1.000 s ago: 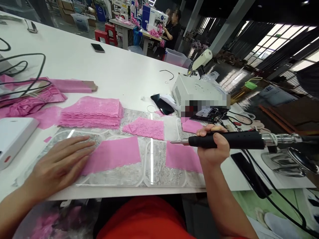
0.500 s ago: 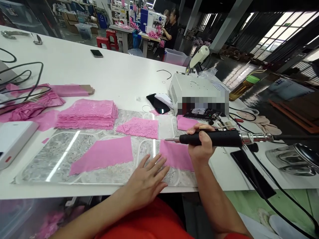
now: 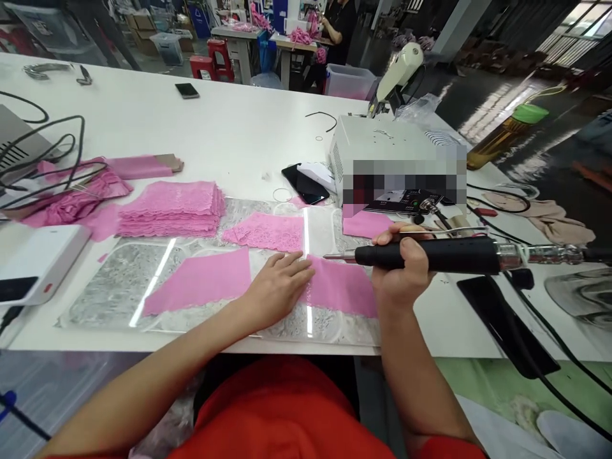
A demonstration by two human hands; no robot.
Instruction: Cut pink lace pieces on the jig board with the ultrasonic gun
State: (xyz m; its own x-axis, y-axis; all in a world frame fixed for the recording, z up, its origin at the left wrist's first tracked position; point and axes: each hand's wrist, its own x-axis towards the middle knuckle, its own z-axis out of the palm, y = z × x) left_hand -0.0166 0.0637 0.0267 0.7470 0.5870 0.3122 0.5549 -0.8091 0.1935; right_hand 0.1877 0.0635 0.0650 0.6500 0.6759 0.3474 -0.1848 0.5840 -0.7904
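Note:
My right hand (image 3: pixel 401 271) is wrapped round a corded handheld tool (image 3: pixel 459 255) with a thick black handle and a thin metal tip pointing left. That tip hovers near the upper left corner of a pink fabric piece (image 3: pixel 342 288); whether it touches cannot be told. My left hand (image 3: pixel 280 287) lies palm down, fingers stretched out, its fingertips at the left edge of this piece. Left of the hand lies a second flat pink piece (image 3: pixel 201 280). Behind it is a pink lace piece (image 3: pixel 270 231). All three rest on a clear-covered, grey-patterned mat (image 3: pixel 109 287).
A pink lace stack (image 3: pixel 172 207) stands at the back left, near tangled black cables (image 3: pixel 71 153) and a white device (image 3: pixel 45 258). A grey control box (image 3: pixel 387 143) and a phone (image 3: pixel 306 185) are behind. Another person (image 3: pixel 339 29) sits at a distant sewing table.
My left hand has moved forward, up to the right piece's left edge. My right hand still holds the tool near its corner. The view has shifted and tilted down.

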